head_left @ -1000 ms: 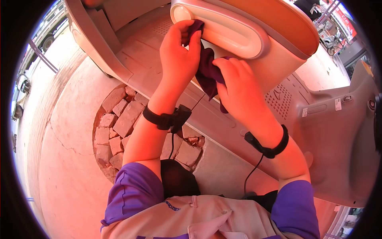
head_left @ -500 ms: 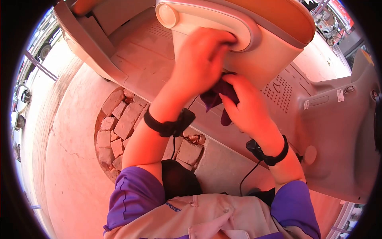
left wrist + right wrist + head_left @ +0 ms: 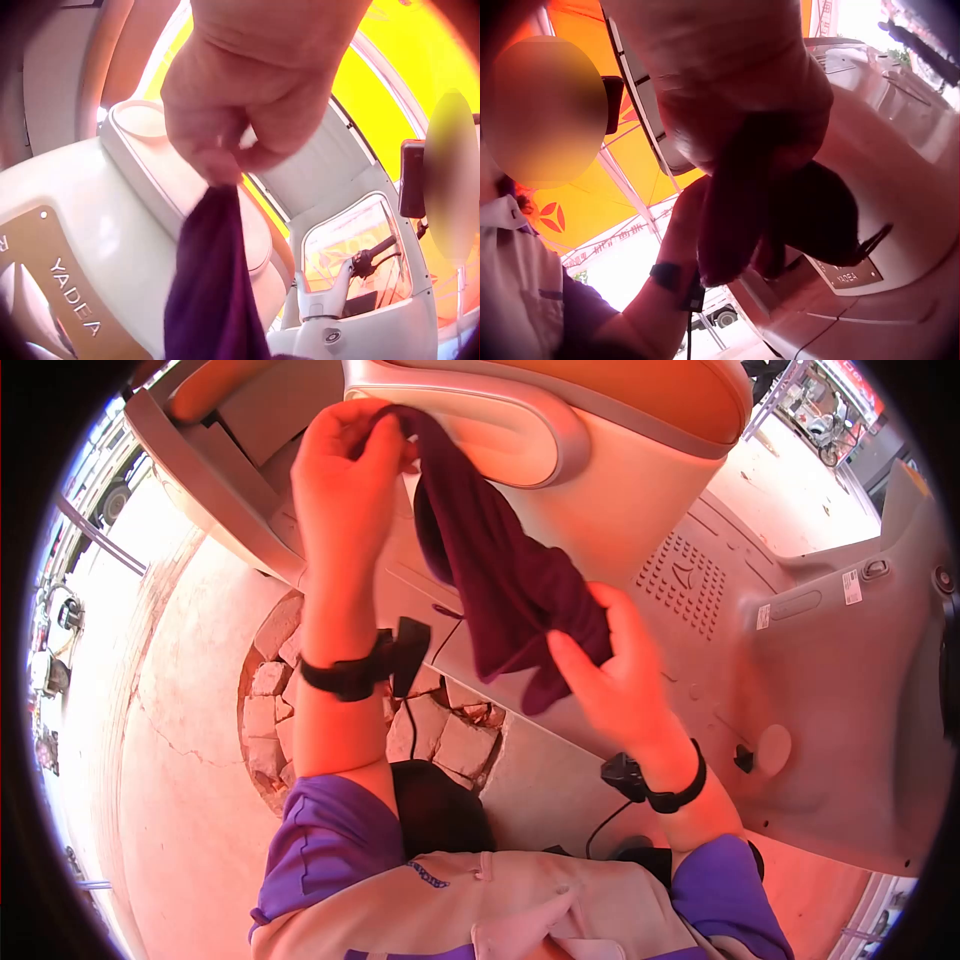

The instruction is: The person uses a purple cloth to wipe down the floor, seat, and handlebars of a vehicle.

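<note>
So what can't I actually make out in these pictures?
Head view: part of the oval recess, hidden behind the left grip and dark cloth.
Left wrist view: the dark cloth's lower end, cut off by the bottom edge.
Head view: print on the white labels, too small.

Dark maroon shading to purple over the cloth (image 3: pixel 500 560). Vivid purple on the sleeves (image 3: pixel 335 825), pinkish beige on the shirt (image 3: pixel 620 900) with small dark blue lettering (image 3: pixel 428 874) at the chest, black on the wristbands (image 3: pixel 345 678). Cream on the seat base (image 3: pixel 600 490), orange-brown on the seat side (image 3: pixel 660 395) above, pinkish grey on the footboard (image 3: pixel 690 690), patterned with a grid of raised dots (image 3: pixel 683 585). Pale on the YADEA lettering (image 3: pixel 76 298), golden brown on its panel (image 3: pixel 41 247). Bright yellow across the canopy (image 3: pixel 435 45) in the left wrist view, orange in the right wrist view with a red three-lobed emblem (image 3: pixel 553 217).
</note>
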Tool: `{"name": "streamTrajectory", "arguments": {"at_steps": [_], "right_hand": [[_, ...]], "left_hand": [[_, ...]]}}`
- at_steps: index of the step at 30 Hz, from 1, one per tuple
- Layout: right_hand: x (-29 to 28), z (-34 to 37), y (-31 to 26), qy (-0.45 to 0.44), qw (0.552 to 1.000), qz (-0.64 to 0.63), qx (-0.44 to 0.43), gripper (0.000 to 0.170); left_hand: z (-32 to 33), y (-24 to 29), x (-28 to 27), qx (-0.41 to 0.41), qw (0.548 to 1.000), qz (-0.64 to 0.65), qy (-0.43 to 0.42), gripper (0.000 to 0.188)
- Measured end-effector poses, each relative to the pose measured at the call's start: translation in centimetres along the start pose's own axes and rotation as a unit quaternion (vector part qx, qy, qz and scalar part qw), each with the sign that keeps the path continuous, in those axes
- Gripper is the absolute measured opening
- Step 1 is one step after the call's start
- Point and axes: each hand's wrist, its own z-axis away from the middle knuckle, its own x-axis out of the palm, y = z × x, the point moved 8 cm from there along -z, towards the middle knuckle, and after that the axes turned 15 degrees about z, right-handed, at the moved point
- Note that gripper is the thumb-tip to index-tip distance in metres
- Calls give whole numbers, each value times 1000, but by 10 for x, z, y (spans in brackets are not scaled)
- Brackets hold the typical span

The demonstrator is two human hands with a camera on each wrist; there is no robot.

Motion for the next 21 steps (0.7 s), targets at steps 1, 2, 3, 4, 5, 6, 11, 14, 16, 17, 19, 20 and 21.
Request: {"name": "streamTrajectory", "arguments": {"at_steps": [1, 2, 3, 4, 5, 6, 11, 14, 16, 17, 19, 20, 21], "right_hand": [[4, -2, -12, 3, 999, 34, -43, 40], [8, -3, -24, 5, 994, 70, -85, 40], [10, -2, -33, 5, 986, 106, -127, 40], [14, 0, -34, -11, 984, 112, -139, 38], [16, 2, -29, -27, 986, 107, -127, 38], [17, 5, -23, -42, 988, 100, -111, 38], [5, 18, 28, -220, 960, 165, 55, 36], [-43, 28, 92, -361, 897, 193, 166, 36], [-79, 15, 130, -216, 931, 208, 210, 36], [-101, 9, 140, -103, 929, 232, 271, 36], [-107, -2, 163, 55, 904, 417, 79, 36], [-101, 10, 165, 130, 856, 500, -23, 36], [-84, 22, 179, 92, 855, 511, 9, 34]], "left_hand": [[3, -5, 8, 36, 999, -31, 0, 15], [9, -3, 18, 101, 990, -97, 7, 14], [17, 2, 30, 163, 973, -162, 15, 14], [23, 1, 37, 153, 974, -164, 2, 14], [30, 5, 50, 166, 968, -187, -34, 14], [39, 9, 63, 178, 959, -209, -72, 15], [75, 8, 113, 55, 910, -209, -354, 15], [108, -13, 119, -71, 795, -240, -553, 13], [117, -39, 115, -176, 758, -277, -564, 10], [122, -60, 112, -204, 753, -299, -550, 10], [138, -107, 105, -154, 761, -330, -537, 11], [151, -122, 103, -78, 773, -334, -534, 12], [163, -127, 105, -67, 732, -387, -556, 12]]}}
